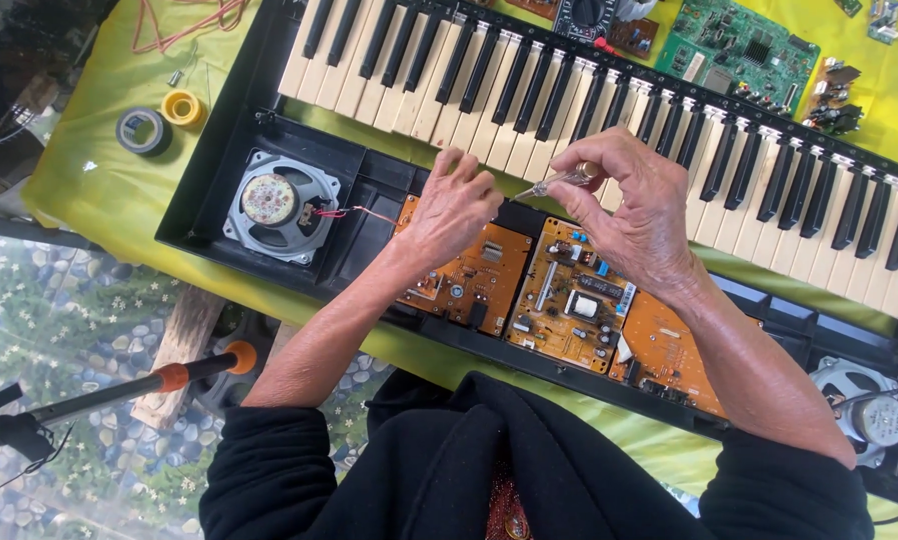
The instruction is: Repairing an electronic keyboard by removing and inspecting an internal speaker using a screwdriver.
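An opened electronic keyboard (589, 110) lies on a yellow-green cloth, its orange circuit boards (569, 300) exposed along the near side. My right hand (629, 205) holds a small clear-handled screwdriver (559, 181) over the boards, tip pointing left. My left hand (454, 205) is curled with its fingertips at the screwdriver's tip, just below the white keys. Whether it pinches something there is hidden. A round speaker (274, 203) with red wires sits in the case at the left.
Rolls of tape, one grey (144, 131) and one yellow (182, 107), lie at the left on the cloth. A green circuit board (739, 48) and small parts lie beyond the keys. A second speaker (864, 405) is at the right. An orange-tipped pole (184, 375) leans by the table edge.
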